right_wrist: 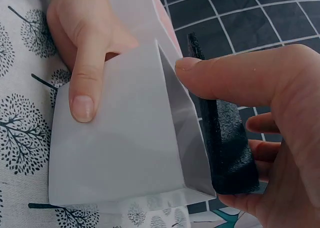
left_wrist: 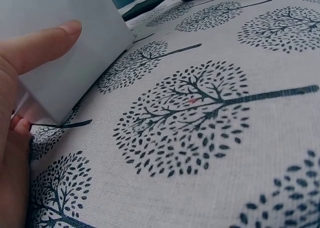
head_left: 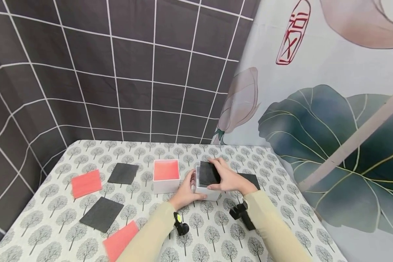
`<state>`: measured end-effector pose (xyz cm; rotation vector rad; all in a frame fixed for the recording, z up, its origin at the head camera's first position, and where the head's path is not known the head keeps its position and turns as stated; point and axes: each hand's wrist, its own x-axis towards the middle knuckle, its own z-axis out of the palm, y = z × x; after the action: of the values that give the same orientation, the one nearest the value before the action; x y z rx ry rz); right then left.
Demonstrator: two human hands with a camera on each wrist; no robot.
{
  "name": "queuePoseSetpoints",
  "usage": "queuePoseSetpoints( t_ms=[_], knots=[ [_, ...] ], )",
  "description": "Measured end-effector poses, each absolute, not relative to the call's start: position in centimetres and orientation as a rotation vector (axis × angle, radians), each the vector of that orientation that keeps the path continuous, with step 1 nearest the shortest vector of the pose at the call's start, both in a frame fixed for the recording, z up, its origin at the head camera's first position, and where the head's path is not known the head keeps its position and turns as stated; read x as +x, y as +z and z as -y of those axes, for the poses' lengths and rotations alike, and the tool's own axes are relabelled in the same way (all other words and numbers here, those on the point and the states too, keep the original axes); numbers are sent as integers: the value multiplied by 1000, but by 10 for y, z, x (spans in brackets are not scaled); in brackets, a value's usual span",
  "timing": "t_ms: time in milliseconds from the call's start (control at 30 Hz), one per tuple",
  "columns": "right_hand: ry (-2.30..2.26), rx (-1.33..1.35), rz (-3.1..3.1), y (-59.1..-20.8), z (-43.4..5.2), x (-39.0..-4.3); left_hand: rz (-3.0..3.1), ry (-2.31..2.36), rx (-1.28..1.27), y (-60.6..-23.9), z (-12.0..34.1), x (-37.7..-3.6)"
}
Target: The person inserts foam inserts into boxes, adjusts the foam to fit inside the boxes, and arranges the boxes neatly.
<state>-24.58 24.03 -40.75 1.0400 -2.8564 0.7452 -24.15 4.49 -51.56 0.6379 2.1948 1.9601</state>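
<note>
Black square (head_left: 208, 173), pinched between thumb and fingers in the right-hand grip (head_left: 228, 177), held at the open top of the upright white box (head_left: 207, 193); whether touching the rim, hard to tell. Rough and slightly glossy on the face toward the right wrist view. Left-hand grip (head_left: 185, 191) closed around the white box, thumb flat against one wall, fingers round the far side. Just left of that hand, a second box (head_left: 166, 186), also white and open-topped, showing red within. Farther left, flat on the tree-printed tabletop (head_left: 199, 236): an upper red sheet (head_left: 86, 183) and a lower red sheet (head_left: 120, 241), with an upper black sheet (head_left: 123, 173) and a lower black sheet (head_left: 101, 214) near them. Beyond the right wrist, another dark sheet (head_left: 251, 179), partly hidden. Behind everything, a dark gridded cloth (head_left: 134, 62).
</note>
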Motion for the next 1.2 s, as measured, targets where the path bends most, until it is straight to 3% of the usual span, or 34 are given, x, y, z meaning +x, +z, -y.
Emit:
queuePoseSetpoints(
  t_ms=[267, 767, 1200],
  knots=[
    [717, 1018, 2909, -414, -239, -252, -2193, 1958, 652, -496, -40, -230],
    [670, 1091, 2951, -419, -243, -255, -2218, 1945, 646, -525, -46, -247],
    [689, 989, 2977, -423, -239, -257, -2182, 1977, 668, -498, -42, -233]
  ],
)
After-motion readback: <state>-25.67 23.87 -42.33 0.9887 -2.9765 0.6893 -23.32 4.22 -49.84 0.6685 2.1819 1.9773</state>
